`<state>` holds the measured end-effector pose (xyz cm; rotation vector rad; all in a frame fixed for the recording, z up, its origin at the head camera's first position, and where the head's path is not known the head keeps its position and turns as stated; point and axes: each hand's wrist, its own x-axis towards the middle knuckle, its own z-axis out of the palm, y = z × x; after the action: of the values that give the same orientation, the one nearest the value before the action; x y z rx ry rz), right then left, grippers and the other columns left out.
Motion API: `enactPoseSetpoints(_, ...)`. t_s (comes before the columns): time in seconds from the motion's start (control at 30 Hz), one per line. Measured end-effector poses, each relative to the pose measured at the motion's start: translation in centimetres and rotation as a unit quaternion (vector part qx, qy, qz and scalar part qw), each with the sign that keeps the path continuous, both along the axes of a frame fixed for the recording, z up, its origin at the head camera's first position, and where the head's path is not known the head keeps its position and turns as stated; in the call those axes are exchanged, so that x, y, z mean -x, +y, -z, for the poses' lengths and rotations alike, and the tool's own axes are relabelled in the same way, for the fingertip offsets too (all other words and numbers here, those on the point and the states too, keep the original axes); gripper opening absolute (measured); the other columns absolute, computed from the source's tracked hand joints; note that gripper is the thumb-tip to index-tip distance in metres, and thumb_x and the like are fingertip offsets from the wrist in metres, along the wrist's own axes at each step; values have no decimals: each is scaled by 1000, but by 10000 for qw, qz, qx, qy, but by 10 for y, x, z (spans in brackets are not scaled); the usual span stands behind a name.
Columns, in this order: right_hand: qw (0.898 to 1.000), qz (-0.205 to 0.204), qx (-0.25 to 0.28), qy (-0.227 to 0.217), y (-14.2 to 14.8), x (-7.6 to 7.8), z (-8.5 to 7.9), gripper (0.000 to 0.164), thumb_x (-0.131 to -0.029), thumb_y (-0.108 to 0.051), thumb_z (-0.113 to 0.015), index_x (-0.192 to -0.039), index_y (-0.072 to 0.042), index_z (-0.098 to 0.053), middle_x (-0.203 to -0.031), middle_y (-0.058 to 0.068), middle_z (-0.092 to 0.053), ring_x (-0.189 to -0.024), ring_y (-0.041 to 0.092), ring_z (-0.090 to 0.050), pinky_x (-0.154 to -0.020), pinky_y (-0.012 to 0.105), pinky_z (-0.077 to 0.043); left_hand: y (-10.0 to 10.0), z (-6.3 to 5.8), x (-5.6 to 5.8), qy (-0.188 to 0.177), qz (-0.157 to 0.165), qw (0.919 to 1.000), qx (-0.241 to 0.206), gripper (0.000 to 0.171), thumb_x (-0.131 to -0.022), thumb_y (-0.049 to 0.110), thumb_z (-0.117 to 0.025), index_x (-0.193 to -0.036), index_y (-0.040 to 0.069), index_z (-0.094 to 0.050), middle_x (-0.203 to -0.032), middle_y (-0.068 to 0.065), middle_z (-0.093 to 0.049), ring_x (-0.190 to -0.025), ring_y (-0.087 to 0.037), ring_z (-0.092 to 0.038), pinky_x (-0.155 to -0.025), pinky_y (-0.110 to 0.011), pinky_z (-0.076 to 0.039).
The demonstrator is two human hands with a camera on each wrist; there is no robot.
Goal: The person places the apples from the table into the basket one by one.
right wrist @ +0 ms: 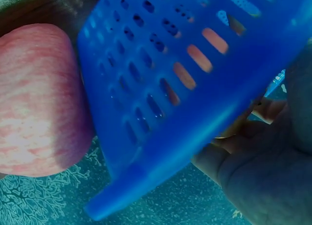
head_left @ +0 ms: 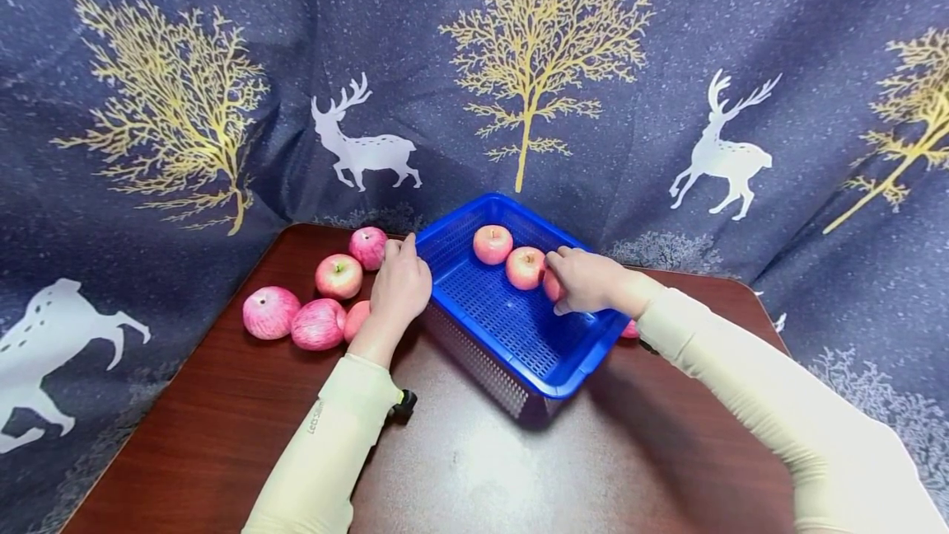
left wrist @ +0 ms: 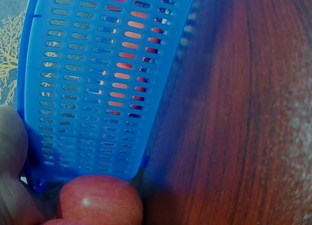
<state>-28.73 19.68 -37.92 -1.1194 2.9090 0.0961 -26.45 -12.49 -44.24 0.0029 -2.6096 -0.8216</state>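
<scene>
A blue perforated plastic basket (head_left: 474, 311) stands at an angle on the table, with red-pink apples inside. My left hand (head_left: 403, 283) grips the basket's left rim; its fingers (left wrist: 10, 142) show beside that rim in the left wrist view. My right hand (head_left: 589, 278) reaches over the right side and holds an apple (head_left: 553, 285) inside the basket, its fingers partly covering it. Beside that one lie a second apple (head_left: 526, 269) and a third apple (head_left: 493, 245). The right wrist view has my right hand (right wrist: 258, 171) partly behind the basket rim.
Several apples (head_left: 319, 324) sit on the brown wooden table (head_left: 222, 402) left of the basket, one close by my left wrist. Another apple (right wrist: 41, 98) lies against the basket's outer right side. Behind the table hangs a dark blue cloth (head_left: 593, 171) with trees and deer.
</scene>
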Motion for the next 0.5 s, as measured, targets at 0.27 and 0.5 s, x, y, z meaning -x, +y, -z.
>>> enactPoseSetpoints(0.27, 9996, 116, -229, 75, 0, -1, 8, 69, -65, -42, -86, -116, -8, -54, -102, 9, -56, -99, 31, -55, -85, 47, -48, 1, -1, 0, 2, 17, 10000, -22, 51, -98, 20, -41, -147, 5, -42, -127, -20, -46, -103, -39, -57, -83, -53, -48)
enactPoseSetpoints(0.5, 9997, 72, -147, 161, 0, 0, 15, 67, -64, -42, -87, -113, -11, -54, -103, 7, -57, -100, 31, -53, -85, 47, -47, 1, 0, 0, 27, 4, 10000, -15, 51, -98, 19, -42, -147, 5, -42, -127, -21, -46, -103, -40, -57, -83, -53, -48)
